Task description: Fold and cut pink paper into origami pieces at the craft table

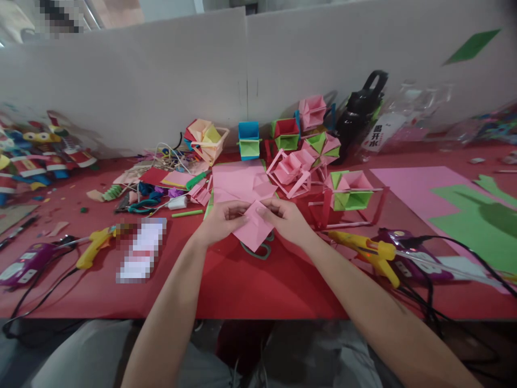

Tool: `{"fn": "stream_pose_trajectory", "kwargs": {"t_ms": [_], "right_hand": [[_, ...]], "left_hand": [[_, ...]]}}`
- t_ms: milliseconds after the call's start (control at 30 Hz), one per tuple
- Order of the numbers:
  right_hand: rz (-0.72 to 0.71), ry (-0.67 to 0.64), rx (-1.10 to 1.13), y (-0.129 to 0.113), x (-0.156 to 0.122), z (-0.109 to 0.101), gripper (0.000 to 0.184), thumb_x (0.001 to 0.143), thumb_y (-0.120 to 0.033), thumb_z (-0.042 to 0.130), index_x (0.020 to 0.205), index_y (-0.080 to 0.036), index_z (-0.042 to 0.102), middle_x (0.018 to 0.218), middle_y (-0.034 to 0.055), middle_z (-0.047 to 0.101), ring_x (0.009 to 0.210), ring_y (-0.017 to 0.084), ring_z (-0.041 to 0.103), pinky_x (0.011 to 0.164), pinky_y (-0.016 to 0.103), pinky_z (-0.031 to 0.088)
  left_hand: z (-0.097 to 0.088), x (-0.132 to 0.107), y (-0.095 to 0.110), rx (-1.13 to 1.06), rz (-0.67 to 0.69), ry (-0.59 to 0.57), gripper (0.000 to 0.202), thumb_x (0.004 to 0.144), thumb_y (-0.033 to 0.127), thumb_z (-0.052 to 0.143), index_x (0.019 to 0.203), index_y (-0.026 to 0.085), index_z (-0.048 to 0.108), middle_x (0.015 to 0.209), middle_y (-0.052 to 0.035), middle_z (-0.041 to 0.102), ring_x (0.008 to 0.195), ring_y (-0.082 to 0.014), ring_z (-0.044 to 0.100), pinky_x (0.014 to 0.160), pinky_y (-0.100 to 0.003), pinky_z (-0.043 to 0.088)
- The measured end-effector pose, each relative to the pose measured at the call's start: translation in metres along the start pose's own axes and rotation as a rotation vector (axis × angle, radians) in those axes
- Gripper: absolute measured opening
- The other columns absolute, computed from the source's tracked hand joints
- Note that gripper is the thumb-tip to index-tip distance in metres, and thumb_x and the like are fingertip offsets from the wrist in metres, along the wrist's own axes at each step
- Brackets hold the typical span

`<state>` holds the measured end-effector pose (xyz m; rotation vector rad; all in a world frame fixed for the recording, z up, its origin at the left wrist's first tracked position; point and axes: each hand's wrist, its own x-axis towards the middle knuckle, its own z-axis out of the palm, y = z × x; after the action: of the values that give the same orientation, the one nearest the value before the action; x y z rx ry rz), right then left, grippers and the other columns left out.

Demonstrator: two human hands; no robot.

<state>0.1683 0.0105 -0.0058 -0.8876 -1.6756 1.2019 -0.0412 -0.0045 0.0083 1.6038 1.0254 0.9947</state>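
Both my hands meet over the middle of the red table (250, 285). My left hand (221, 220) and my right hand (283, 217) each pinch the upper edge of a folded pink paper square (254, 229), held point-down just above the table. Beneath the paper lies a pair of scissors (260, 250) with grey-green handles. More pink paper sheets (238, 180) lie flat just beyond my fingers.
Folded paper boxes in pink, green, blue and red (299, 156) crowd the back. A yellow glue gun (365, 250) lies right of my hands, another yellow glue gun (95, 245) left. A black bottle (359, 116) stands by the white partition (161, 81). Large pink and green sheets (452, 199) cover the right.
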Motion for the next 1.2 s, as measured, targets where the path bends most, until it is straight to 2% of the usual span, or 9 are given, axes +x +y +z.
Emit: {"fn": "stream_pose_trajectory", "kwargs": {"t_ms": [267,567,733,933,1067,1200], "right_hand": [[-0.020,0.010,0.013,0.002,0.001,-0.001,0.025,0.089,-0.039,0.069,0.100,-0.017,0.073,0.096,0.0067,0.078,0.083,0.019,0.070,0.075,0.032,0.055],[-0.001,-0.008,0.001,-0.005,0.000,-0.001,0.032,0.087,-0.047,0.070,0.096,-0.016,0.072,0.090,0.0066,0.075,0.079,0.018,0.067,0.072,0.031,0.053],[-0.021,-0.006,-0.033,-0.008,-0.001,0.001,0.033,0.089,-0.050,0.067,0.085,-0.017,0.069,0.078,0.0023,0.067,0.072,0.015,0.059,0.068,0.029,0.047],[-0.046,0.073,-0.076,-0.011,-0.002,0.001,0.030,0.088,-0.046,0.066,0.077,-0.018,0.066,0.071,-0.0004,0.059,0.067,0.013,0.052,0.064,0.027,0.044],[-0.037,0.075,-0.056,-0.010,-0.002,0.001,0.031,0.088,-0.047,0.066,0.075,-0.019,0.066,0.070,-0.0004,0.060,0.066,0.014,0.052,0.062,0.027,0.043],[-0.049,0.069,-0.086,-0.011,-0.001,-0.001,0.025,0.086,-0.043,0.069,0.078,-0.019,0.069,0.075,0.0014,0.066,0.070,0.015,0.057,0.066,0.028,0.046]], "left_hand": [[0.003,0.001,0.002,0.008,0.030,0.012,0.036,0.078,0.027,0.077,0.111,0.014,0.077,0.113,-0.0118,0.079,0.105,-0.0248,0.073,0.093,-0.034,0.058],[0.006,-0.001,0.004,0.100,0.072,0.131,0.029,0.082,0.034,0.074,0.103,0.015,0.080,0.106,-0.0097,0.080,0.098,-0.0245,0.075,0.089,-0.035,0.059],[0.007,-0.001,0.006,0.097,0.072,0.093,0.024,0.083,0.033,0.074,0.097,0.015,0.080,0.100,-0.0089,0.081,0.091,-0.0213,0.074,0.083,-0.031,0.058],[0.012,-0.001,0.009,0.052,0.008,0.083,0.023,0.077,0.030,0.078,0.093,0.014,0.072,0.086,-0.0060,0.075,0.078,-0.0156,0.069,0.074,-0.027,0.056],[0.014,-0.001,0.009,0.060,-0.024,0.071,0.023,0.077,0.031,0.079,0.090,0.016,0.069,0.082,-0.0044,0.072,0.076,-0.0145,0.067,0.071,-0.026,0.054],[0.016,-0.002,0.007,0.051,-0.033,0.041,0.021,0.077,0.031,0.078,0.089,0.017,0.068,0.082,-0.0040,0.072,0.075,-0.0145,0.067,0.069,-0.025,0.053]]}}
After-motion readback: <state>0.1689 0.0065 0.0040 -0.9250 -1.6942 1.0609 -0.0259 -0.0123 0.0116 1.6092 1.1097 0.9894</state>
